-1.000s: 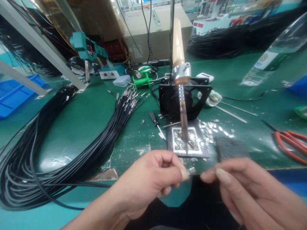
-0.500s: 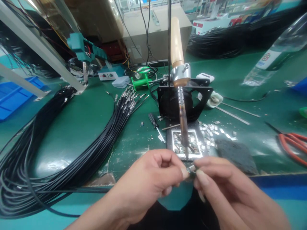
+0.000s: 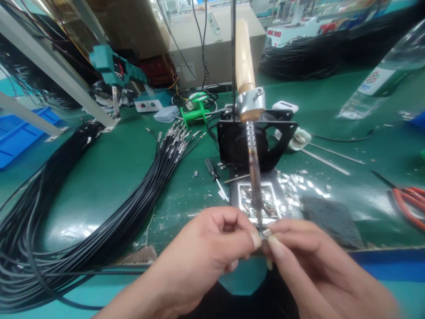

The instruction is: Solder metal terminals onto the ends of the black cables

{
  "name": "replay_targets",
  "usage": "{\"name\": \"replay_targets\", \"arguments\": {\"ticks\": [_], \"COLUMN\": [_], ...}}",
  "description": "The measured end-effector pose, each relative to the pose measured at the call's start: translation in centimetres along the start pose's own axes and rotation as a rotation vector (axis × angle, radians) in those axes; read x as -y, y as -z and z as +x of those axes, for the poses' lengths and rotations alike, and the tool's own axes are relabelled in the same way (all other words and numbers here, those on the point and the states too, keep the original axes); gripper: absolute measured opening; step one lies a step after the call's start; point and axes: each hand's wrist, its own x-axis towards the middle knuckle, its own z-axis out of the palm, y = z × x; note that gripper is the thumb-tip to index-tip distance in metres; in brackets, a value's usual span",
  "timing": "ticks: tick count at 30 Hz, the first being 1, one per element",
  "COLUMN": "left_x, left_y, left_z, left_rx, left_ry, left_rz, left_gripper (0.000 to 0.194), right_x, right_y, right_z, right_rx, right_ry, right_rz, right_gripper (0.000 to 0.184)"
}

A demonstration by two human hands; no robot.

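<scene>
My left hand (image 3: 222, 241) is closed in a pinch; a black cable (image 3: 133, 269) runs behind its forearm towards it, though the held end is mostly hidden by my fingers. Facing it, my right hand (image 3: 312, 252) pinches a small silvery metal piece (image 3: 266, 233) between thumb and fingers. The fingertips of both hands almost meet. Right above them, a soldering iron (image 3: 255, 177) with a wooden handle hangs clamped and pointing down, its tip at or very near the metal piece. Behind the tip is a square tray (image 3: 241, 195) with small metal bits.
Loose metal chips (image 3: 292, 190) lie right of the tray, beside a dark sponge-like block (image 3: 332, 221). A black fan (image 3: 232, 141) stands behind the iron. Bundled black cables (image 3: 133, 208) fill the left. A screwdriver (image 3: 212, 173), red-handled pliers (image 3: 408, 204) and a plastic bottle (image 3: 375, 84) are around.
Both hands have barely moved. The small metal piece now shows at the iron's tip, with the right fingers shifted slightly around it. The view has shifted a little.
</scene>
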Motion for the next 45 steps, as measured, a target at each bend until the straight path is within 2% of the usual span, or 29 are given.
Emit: {"name": "replay_targets", "arguments": {"ticks": [5,10,14,26,31,35,40,45], "left_x": [-0.10,-0.26,-0.30,-0.56,-0.65,-0.72,-0.82,-0.75], "left_y": [0.01,-0.07,-0.06,-0.13,-0.07,-0.05,-0.07,0.00], "left_z": [0.07,0.10,0.06,0.11,0.11,0.08,0.09,-0.03], "left_rx": [-0.008,-0.016,-0.022,-0.021,-0.022,-0.029,-0.019,-0.016], "left_ry": [0.000,0.001,-0.008,-0.001,0.000,0.001,-0.004,-0.007], "left_rz": [-0.001,0.014,0.016,0.019,0.020,0.024,0.026,0.015], "left_gripper": [0.013,0.016,0.015,0.016,0.017,0.017,0.015,0.014], "right_x": [-0.28,-0.01,0.04,0.13,0.16,0.25,-0.42,-0.31], "right_y": [-0.03,-0.16,-0.14,-0.50,-0.33,-0.25,0.12,0.03], "right_z": [0.22,0.49,0.54,0.46,0.38,0.51,0.41,0.34], "right_rx": [0.045,-0.003,-0.004,-0.018,0.024,-0.021,0.078,0.034], "right_ry": [0.059,0.002,0.038,0.010,0.034,-0.005,0.094,0.062], "right_rz": [-0.019,-0.060,-0.053,-0.055,-0.070,-0.089,-0.126,-0.123], "right_gripper": [0.008,0.007,0.008,0.009,0.010,0.006,0.012,0.009]}}
